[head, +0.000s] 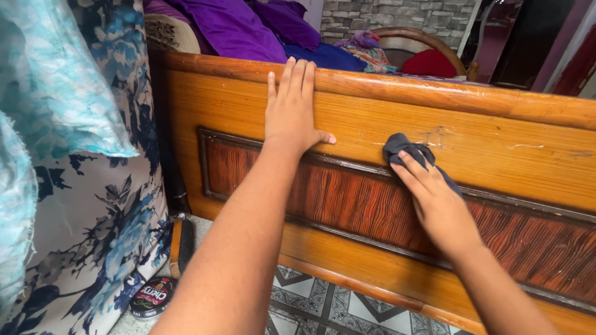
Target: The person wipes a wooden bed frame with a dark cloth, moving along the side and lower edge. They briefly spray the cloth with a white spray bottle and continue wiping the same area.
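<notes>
Cloth, dark grey and bunched, lies pressed against the wooden bed board under the fingers of the right hand. Left hand rests flat and spread on the board's top rail. A round tin sits on the tiled floor.

Premises: a bedroom in a private home. Under both my hands stands the polished wooden bed board with a dark grained inset panel. Beyond my fingers, purple bedding and heaped coloured clothes lie on the bed. Further off is a stone-patterned wall. To the left of my left arm hangs floral blue fabric. Below my arms, the patterned floor tiles carry a small round tin.
</notes>
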